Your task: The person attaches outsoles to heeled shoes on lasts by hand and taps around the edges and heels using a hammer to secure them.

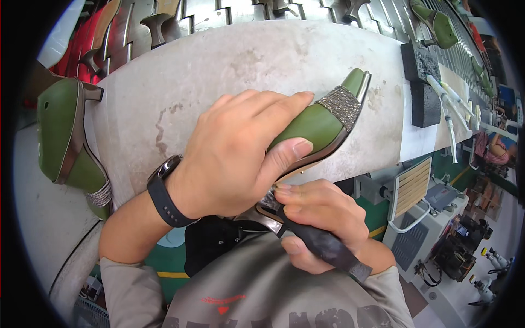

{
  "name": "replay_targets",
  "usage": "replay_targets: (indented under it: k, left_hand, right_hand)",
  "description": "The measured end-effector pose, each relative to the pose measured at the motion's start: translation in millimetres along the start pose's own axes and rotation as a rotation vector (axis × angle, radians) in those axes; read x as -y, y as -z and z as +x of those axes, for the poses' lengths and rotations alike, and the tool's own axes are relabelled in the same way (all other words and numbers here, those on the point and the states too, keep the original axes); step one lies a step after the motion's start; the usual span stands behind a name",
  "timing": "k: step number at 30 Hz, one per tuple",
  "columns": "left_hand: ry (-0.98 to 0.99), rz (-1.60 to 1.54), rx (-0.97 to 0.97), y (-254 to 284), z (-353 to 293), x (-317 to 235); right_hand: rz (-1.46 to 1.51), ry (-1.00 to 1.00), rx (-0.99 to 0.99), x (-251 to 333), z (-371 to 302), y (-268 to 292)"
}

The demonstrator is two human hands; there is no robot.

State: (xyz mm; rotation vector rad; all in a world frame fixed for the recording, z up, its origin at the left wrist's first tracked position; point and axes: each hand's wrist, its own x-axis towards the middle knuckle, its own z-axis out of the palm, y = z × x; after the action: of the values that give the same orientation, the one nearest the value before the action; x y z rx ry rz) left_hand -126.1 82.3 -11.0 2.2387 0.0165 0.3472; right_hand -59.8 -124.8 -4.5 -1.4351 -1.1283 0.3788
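Note:
My left hand (pixel 232 147) is wrapped over a green shoe last (pixel 306 127), its thumb pressing along the near side. Around the toe end of the last runs a glittery strap (pixel 340 105), above a thin dark sole. My right hand (pixel 331 216) grips a metal hand tool (pixel 322 243) by its thick dark handle. The tool's shiny metal head lies just below the last, close to my left wrist; my fingers and palm partly cover it, so its exact kind and any contact with the shoe are unclear.
Another green last with a heeled sandal (pixel 63 134) stands at the left. A pale stained worktop (pixel 235 65) lies under my hands. Metal conveyor slats (pixel 208 16) carry shoe parts behind it. Black blocks (pixel 424 93) and several slim tubes (pixel 451 101) sit at the right.

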Motion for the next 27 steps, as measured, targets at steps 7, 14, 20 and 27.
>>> replay_targets:
  k: [7,14,20,27]
  left_hand:
    - [0.026,-0.029,0.021,2.2,-0.5,3.5]
    - [0.068,-0.082,0.034,5.2,5.5,0.4]
    - [0.053,-0.031,0.034,7.0,3.3,-0.1]
    - [0.084,0.061,0.082,7.3,23.2,-22.7]
  right_hand:
    - [-0.122,-0.037,0.046,11.1,3.4,18.4]
    - [-0.427,0.089,-0.049,11.6,0.0,-0.1]
    - [-0.590,0.142,-0.077,12.9,6.7,16.2]
    - [-0.291,0.049,-0.380,16.5,13.6,68.5]
